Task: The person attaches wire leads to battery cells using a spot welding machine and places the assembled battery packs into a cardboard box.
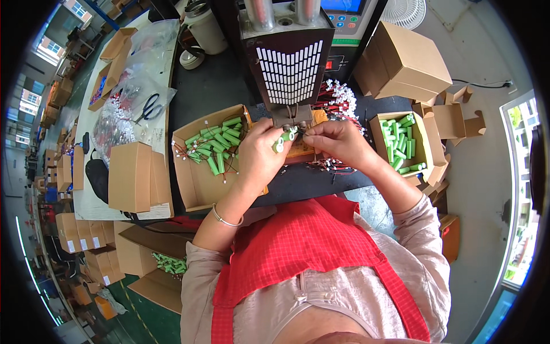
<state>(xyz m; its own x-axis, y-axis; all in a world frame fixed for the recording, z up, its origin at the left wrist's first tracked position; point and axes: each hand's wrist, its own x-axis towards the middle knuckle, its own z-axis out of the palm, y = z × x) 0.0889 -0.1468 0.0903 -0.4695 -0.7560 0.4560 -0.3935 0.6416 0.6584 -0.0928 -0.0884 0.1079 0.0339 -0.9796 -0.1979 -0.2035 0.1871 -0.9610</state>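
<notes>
My left hand (259, 153) is closed around green cylindrical battery cells (279, 145), held just under the electrodes (290, 121) of a black spot welder (289, 63). From the right, my right hand (339, 141) pinches a thin dark wire against the end of a cell; fingertips hide most of it. Both hands meet over a brown block at the welder's base. Beside my left wrist, a cardboard tray (192, 198) contains green cells with wires attached. Wire leads with white connectors (339, 98) lie heaped behind my right hand, and more lie under it.
Another carton (427, 150) of green cells stands at the right. Farther left, a pale table carries scissors (150, 108), plastic bags and a cardboard box (130, 176). A control unit with a screen (342, 7) rises behind the welder. Below left, an open carton holds more green cells (169, 263).
</notes>
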